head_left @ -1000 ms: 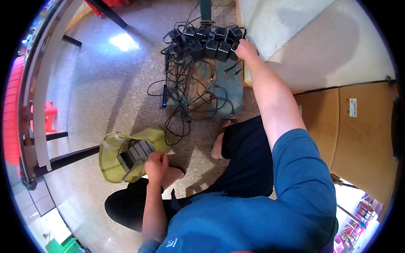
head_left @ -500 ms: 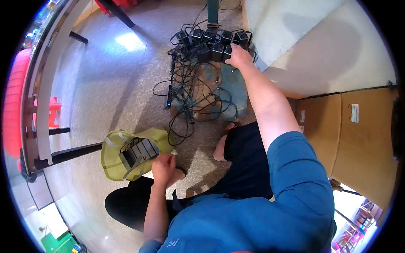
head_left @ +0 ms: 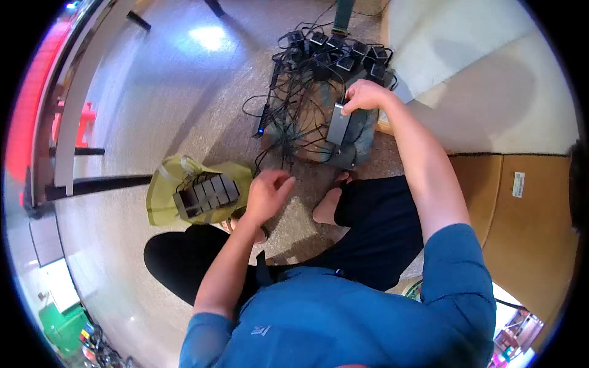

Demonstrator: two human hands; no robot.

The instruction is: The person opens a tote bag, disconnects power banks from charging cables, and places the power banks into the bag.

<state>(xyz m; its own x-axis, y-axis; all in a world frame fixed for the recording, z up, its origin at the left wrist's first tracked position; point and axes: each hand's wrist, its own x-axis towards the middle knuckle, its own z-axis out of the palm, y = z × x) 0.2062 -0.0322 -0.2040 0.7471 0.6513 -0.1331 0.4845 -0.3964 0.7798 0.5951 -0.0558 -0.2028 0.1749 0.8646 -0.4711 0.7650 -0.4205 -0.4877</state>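
My right hand (head_left: 366, 96) grips one end of a grey, slim rectangular power bank (head_left: 338, 127), with a black cable running at its upper end. It hangs over a worn blue-brown slab (head_left: 362, 147) on the floor. Beyond the hand, several similar dark blocks (head_left: 346, 62) stand crowded among black cables (head_left: 285, 132). My left hand (head_left: 267, 195) hovers beside a yellow-green bag (head_left: 161, 199), holding nothing, its fingers loosely bent and apart. Inside the bag, several grey blocks (head_left: 211, 193) lie in a row with black cables behind them.
A black power strip (head_left: 262, 122) with a blue light lies left of the cables. Table legs (head_left: 101, 184) stand on the left. To the right are a white wall (head_left: 454, 73) and a large cardboard box (head_left: 491, 202). A green post (head_left: 343, 17) rises behind the blocks.
My right hand has drawn back from the cluster of blocks, bringing the power bank toward me. My left hand has moved up and right, away from the bag. The view has shifted slightly.
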